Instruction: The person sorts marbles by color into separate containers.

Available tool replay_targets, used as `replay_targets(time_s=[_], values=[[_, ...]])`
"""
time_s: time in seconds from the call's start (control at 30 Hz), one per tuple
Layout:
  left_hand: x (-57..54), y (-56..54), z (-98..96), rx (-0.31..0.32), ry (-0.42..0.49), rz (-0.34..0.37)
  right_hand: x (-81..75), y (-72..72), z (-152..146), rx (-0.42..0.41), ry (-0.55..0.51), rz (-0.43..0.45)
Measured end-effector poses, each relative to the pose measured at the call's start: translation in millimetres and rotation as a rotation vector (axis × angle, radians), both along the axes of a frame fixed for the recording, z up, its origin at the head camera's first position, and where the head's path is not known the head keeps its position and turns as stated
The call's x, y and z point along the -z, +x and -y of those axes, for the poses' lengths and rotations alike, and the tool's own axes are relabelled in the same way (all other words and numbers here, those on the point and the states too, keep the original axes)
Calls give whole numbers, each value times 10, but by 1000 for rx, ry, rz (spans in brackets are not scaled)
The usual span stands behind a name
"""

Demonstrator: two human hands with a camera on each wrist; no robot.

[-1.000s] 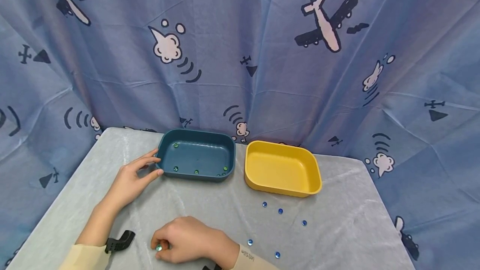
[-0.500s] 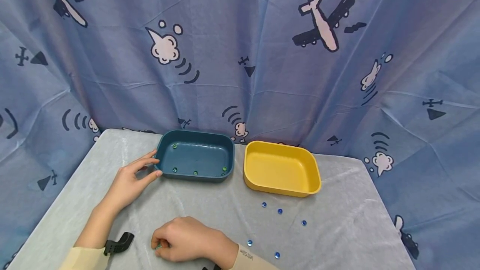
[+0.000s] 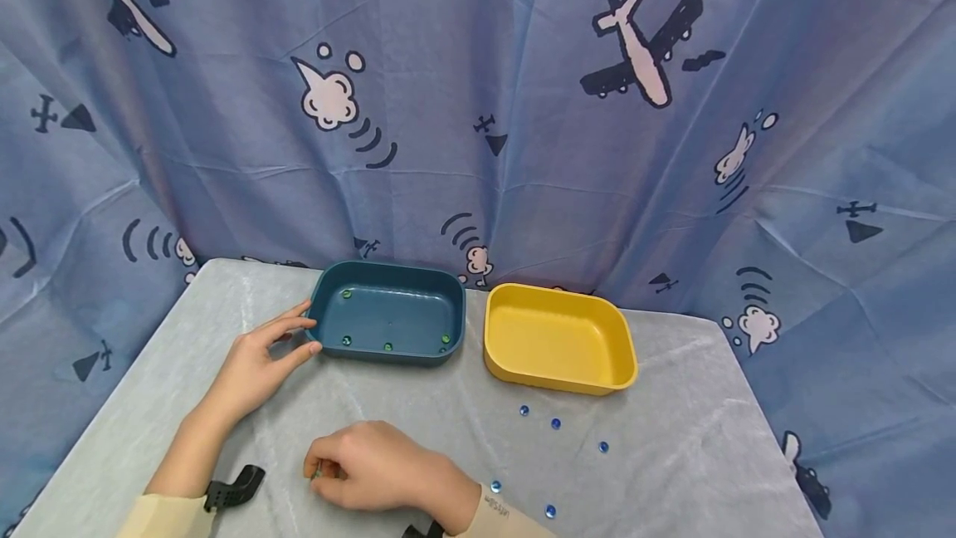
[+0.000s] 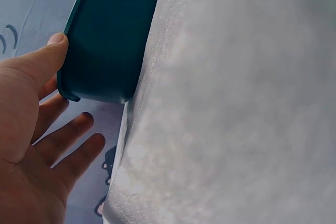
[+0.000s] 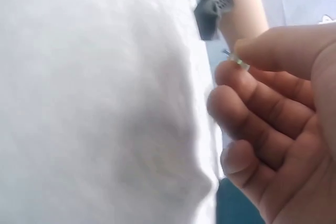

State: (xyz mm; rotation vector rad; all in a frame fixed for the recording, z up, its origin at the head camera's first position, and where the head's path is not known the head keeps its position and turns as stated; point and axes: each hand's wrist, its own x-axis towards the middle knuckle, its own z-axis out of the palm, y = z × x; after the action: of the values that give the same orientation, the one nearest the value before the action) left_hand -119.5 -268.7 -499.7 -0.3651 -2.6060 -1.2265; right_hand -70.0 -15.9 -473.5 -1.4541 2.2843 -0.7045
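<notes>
At the left end of the dark teal box (image 3: 392, 311), the left hand (image 3: 254, 359) touches the rim with thumb and fingertips. In the left wrist view its thumb (image 4: 52, 51) lies against the rim and the other fingers spread fairly straight. Several small green glass gems (image 3: 388, 347) lie inside that box. Over the table's near part, the right hand (image 3: 381, 467) pinches a small green gem (image 5: 239, 62) between thumb and forefinger, the other fingers curled. In the head view the gem is mostly hidden by the fingers.
A yellow box (image 3: 560, 380) stands right of the teal one, with no gems visible in it. Several blue gems (image 3: 556, 423) lie scattered on the grey cloth-covered table (image 3: 695, 438) before it. A patterned blue curtain (image 3: 418, 106) hangs behind.
The right hand with its green gem has moved slightly up in the head view. The gem has become more covered by the fingers. The left hand stays at the teal box.
</notes>
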Motion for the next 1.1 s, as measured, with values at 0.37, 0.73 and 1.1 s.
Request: replay_targets(time_s=[0.37,0.73,1.1], values=[[-6,-1,-2,-10,-7,12,-262,-296,-274,145,-232,-3],[-18,-8,-19,-12,-7,17,-363,-602,-570,339,-427,87],[-16,-10,-7,-10,-6,29,-327,-825,-780,520,-457,118]])
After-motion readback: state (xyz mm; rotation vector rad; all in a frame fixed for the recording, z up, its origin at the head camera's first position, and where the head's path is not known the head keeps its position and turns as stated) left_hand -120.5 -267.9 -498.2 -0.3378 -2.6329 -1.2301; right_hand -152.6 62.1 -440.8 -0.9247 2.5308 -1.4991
